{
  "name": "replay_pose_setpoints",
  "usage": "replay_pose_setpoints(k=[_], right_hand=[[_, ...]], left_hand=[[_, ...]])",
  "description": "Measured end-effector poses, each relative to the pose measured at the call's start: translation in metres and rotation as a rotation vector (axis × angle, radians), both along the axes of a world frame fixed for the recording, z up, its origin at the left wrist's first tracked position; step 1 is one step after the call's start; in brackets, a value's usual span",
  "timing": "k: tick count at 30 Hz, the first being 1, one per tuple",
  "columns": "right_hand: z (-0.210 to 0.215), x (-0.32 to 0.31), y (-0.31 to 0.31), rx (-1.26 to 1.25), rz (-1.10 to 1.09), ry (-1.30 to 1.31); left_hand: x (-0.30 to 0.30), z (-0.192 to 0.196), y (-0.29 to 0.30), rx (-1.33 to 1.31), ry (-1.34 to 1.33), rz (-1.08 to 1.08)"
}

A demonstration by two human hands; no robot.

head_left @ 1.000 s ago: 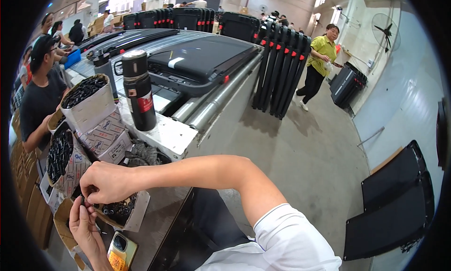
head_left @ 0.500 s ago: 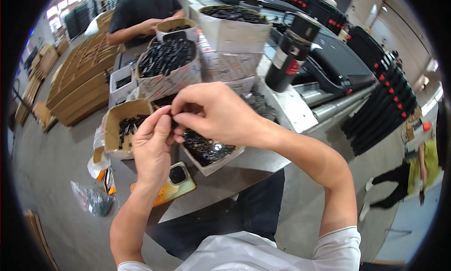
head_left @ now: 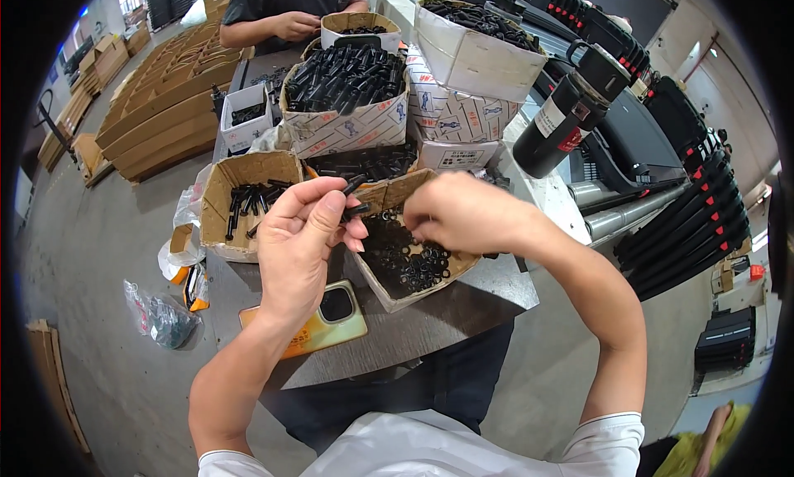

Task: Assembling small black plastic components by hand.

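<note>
The left hand (head_left: pixel 299 239) tilted up, its forearm running back toward seven o'clock, thumb and fingers clamped on black bolts (head_left: pixel 356 184) that jutted toward two o'clock. At its three o'clock the right hand (head_left: pixel 463 212) bent downward, forearm toward four; its fingertips curled close together, though whether they gripped anything could not be told. Beneath them an open carton (head_left: pixel 399 193) held small black rings (head_left: pixel 426 266). From the left hand, a cardboard box (head_left: pixel 217 188) at ten o'clock held more bolts; between twelve and one, a printed box (head_left: pixel 347 133) was heaped with black parts (head_left: pixel 347 76).
</note>
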State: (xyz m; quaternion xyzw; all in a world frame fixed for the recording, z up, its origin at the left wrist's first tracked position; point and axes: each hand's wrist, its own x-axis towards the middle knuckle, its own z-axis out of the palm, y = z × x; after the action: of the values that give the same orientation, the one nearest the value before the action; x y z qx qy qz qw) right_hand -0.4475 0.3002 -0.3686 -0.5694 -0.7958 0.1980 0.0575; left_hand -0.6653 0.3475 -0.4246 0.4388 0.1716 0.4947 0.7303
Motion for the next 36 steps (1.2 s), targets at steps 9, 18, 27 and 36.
replay_pose_setpoints(k=[9,18,27,36], right_hand=[[-0.052,-0.012,0.004,0.261,0.016,-0.222],[-0.034,-0.008,0.002,0.160,0.011,-0.149],[0.006,0.002,-0.016,-0.250,-0.316,0.721],[0.010,0.001,-0.015,-0.339,-0.333,1.001]], left_hand=[[0.001,0.000,-0.002,0.066,0.037,-0.039],[0.001,-0.009,0.004,0.064,0.047,-0.064],[-0.001,-0.011,0.008,0.074,0.157,-0.182],[-0.002,-0.006,0.002,0.044,0.139,-0.259]])
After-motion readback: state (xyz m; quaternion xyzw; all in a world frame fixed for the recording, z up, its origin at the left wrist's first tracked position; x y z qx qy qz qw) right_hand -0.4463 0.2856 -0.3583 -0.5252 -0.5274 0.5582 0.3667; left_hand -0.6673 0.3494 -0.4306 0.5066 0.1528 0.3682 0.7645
